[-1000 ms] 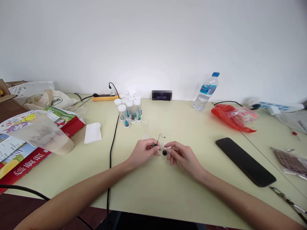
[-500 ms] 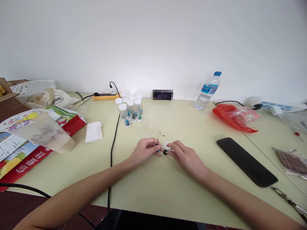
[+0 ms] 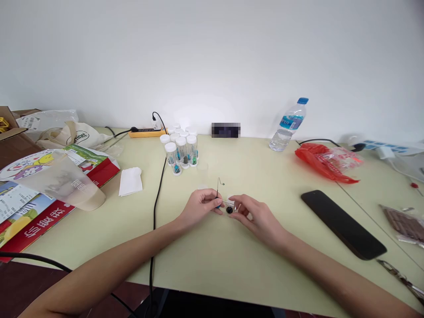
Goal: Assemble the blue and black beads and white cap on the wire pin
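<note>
From the left hand [image 3: 205, 205] rises a thin, bent wire [image 3: 217, 188].

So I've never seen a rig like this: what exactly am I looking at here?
There's no robot, just a person's bare hands. Every picture comes from one camera worn on the head, looking forward and down. The left hand holds a thin bent wire piece. The right hand is beside a small black round piece; whether it grips anything is unclear. On the pale table are white-capped clear tubes, a water bottle, a red plastic bag and a long black object.
</note>
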`<state>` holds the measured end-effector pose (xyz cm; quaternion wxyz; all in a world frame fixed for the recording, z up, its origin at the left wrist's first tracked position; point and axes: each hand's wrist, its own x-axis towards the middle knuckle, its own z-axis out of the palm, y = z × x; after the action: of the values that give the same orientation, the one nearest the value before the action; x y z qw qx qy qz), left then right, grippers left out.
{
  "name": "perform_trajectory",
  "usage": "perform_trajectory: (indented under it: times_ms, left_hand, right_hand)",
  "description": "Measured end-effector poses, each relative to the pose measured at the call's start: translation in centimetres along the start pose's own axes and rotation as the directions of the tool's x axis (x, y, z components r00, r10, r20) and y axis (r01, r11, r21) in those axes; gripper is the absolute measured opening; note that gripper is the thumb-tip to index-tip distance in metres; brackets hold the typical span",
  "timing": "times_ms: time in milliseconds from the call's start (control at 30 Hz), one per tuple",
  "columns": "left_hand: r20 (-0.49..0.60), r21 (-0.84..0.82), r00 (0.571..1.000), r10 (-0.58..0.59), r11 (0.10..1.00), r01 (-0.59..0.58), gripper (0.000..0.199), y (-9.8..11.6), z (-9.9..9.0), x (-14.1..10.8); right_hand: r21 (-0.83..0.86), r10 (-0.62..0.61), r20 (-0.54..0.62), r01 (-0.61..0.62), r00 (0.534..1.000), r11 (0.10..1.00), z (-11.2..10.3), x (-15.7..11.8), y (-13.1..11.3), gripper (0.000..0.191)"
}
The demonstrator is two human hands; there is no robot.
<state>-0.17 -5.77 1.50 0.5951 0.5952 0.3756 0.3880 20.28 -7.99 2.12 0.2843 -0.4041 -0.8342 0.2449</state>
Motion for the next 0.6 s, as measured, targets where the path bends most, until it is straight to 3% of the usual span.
perform_trajectory:
  times_ms: [100,233,300,400,467,533,600]
  left_hand:
    - [-0.004,-0.017,1.000,-0.009,1.000,0.009,0.022,0.1,0.1,-0.1]
    - [0.036,-0.034,0.999,0.025,0.999,-0.023,0.022,-0.2,0.6,-0.2]
    - [0.054,-0.048,0.998,0.032,0.998,-0.029,0.023,-0.3,0.6,-0.2]
    - [0.048,-0.060,0.999,0.020,0.998,-0.017,0.025,0.0,0.3,-0.1]
    - [0.039,-0.059,0.999,0.007,0.998,-0.004,0.025,0.3,0.2,-0.1]
    - [0.038,-0.066,0.999,-0.003,0.998,0.006,0.025,0.4,0.1,-0.1]
    - [0.038,-0.081,0.999,-0.002,0.997,0.005,0.025,0.4,0.2,-0.1]
  right_hand:
    - [-0.179,-0.156,-0.052,0.144,0.986,0.973,-0.2,0.0,0.0,0.023]
    - [0.008,0.026,0.001,-0.026,1.000,1.000,0.1,-0.1,-0.5,0.030]
    - [-0.001,0.061,-0.027,-0.061,0.998,0.998,0.2,-0.2,-0.5,0.029]
    - [-0.326,-0.129,-0.120,0.084,0.984,0.942,-0.2,-0.3,0.1,0.027]
    - [-0.500,-0.278,-0.079,0.203,0.957,0.842,-0.5,-0.4,0.6,0.026]
    - [-0.533,-0.334,-0.037,0.264,0.942,0.804,-0.7,-0.4,0.8,0.027]
    - [-0.462,-0.291,-0.080,0.223,0.953,0.858,-0.6,-0.4,0.6,0.024]
